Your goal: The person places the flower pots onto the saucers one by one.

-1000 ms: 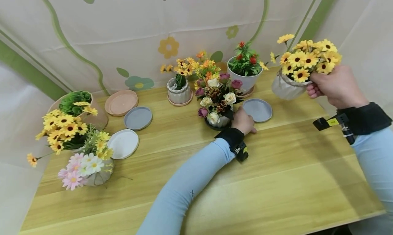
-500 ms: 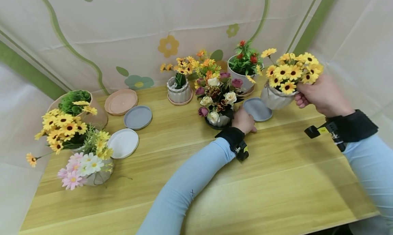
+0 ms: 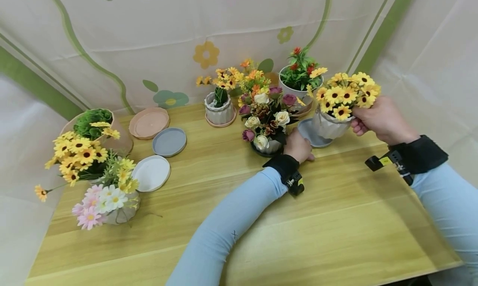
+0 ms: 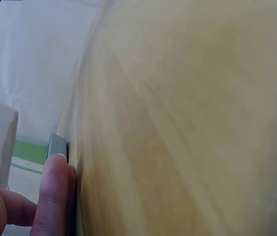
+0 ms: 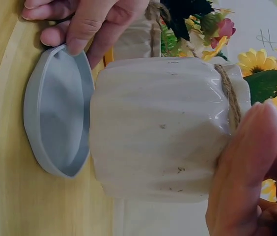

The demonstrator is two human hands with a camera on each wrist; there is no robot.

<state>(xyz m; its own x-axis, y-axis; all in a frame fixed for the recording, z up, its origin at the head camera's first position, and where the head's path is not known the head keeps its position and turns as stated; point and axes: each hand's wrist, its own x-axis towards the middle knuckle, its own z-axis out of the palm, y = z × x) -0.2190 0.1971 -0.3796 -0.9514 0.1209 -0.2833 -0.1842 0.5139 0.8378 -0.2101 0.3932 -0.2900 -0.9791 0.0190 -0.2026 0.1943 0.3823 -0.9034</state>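
My right hand (image 3: 388, 120) grips the rim of a white ceramic flower pot (image 3: 330, 126) with twine round its neck and yellow daisies (image 3: 341, 96). The pot hangs just above a round grey-blue saucer (image 3: 306, 129), covering part of it in the head view. In the right wrist view the pot's base sits a little apart from the saucer's floor. My left hand (image 3: 297, 147) is at the saucer's near left edge and pinches its rim, as the right wrist view shows. Beside that hand stands a pot of cream and purple roses (image 3: 266, 124) on a dark saucer.
Behind are a white pot with red flowers (image 3: 300, 76) and a small pot (image 3: 219, 108) on a pink saucer. Pink (image 3: 149, 123), grey (image 3: 169, 141) and white saucers (image 3: 151, 173) lie left, near several potted plants. A printed curtain (image 3: 149, 28) hangs behind the table (image 3: 336, 219).
My right hand has carried the daisy pot leftward and down, from the right of the grey-blue saucer to just over it. My left hand has stayed at the saucer.
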